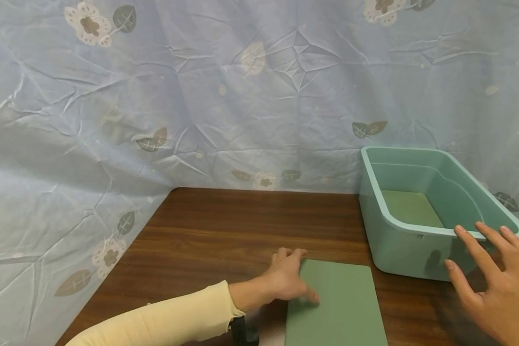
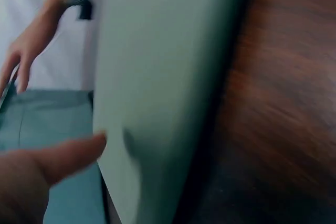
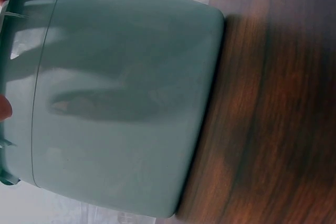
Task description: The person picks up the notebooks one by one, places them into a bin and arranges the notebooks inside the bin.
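Observation:
A flat, plain green rectangular thing [image 1: 339, 302] with some thickness, like a slim box or book, lies on the brown wooden table at the front. My left hand [image 1: 285, 276] is at its far left corner, with the fingers along the left edge and the thumb over the top face. In the left wrist view the thumb [image 2: 73, 156] casts a shadow on the green face [image 2: 152, 66]. To the right stands a pale green plastic bin [image 1: 411, 252]. My right hand [image 1: 503, 283], fingers spread, is at the bin's near rim, with fingertips overlapping it.
Inside the bin lies a flat green panel [image 1: 408, 206]. The wooden table [image 1: 225, 221] reaches back to a light blue flowered cloth [image 1: 242, 96], which hangs behind and along the left side. A dark strap [image 1: 240, 331] is on my left wrist.

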`<state>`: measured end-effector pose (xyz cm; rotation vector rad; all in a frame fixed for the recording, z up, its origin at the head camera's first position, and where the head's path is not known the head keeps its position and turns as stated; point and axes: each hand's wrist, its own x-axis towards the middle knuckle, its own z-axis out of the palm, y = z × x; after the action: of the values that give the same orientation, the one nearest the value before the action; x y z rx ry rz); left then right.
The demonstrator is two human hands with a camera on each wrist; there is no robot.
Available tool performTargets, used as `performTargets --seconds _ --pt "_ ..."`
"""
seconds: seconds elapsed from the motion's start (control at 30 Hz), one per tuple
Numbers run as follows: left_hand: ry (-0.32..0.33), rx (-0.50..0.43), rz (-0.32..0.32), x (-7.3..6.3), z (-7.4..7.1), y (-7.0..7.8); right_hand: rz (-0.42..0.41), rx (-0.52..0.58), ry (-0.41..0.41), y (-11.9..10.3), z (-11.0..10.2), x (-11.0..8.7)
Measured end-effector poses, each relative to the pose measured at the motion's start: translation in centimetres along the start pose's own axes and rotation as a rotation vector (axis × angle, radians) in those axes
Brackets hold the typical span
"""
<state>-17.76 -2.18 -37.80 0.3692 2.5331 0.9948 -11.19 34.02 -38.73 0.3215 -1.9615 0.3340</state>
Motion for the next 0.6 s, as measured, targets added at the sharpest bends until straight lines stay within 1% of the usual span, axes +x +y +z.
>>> performTargets --seconds 0.07,0.13,0.17,0.2,0.3,0.4,0.5,0.6 --pt "-0.051 0.212 0.072 -0.3 0.7 0.0 0.009 -0.005 -0.012 -0.1 -0.1 -0.1" --pt "-0.130 0.391 0.150 -0.6 1.3 0.0 0.018 -0.002 -0.017 -0.1 -0.1 -0.1" --pt "-0.167 0.466 0.190 -0.9 1.6 0.0 0.019 -0.002 -0.018 -0.1 -0.1 -0.2" --pt "-0.213 0.513 0.226 -1.0 1.9 0.0 0.020 -0.003 -0.021 0.0 -0.1 -0.2" --pt "-0.349 0.611 0.333 -1.6 2.5 -0.1 0.009 -0.007 -0.019 0.1 0.0 -0.1" --pt "-0.437 0.689 0.449 -1.9 3.3 -0.4 -0.003 -0.005 -0.003 0.3 0.1 0.0" --pt "-0.492 0.735 0.537 -1.7 4.3 -1.1 -0.003 -0.003 0.002 0.4 0.1 -0.1" --pt "-0.524 0.765 0.587 -1.2 5.3 -1.9 0.005 -0.010 -0.012 0.4 0.1 -0.3"
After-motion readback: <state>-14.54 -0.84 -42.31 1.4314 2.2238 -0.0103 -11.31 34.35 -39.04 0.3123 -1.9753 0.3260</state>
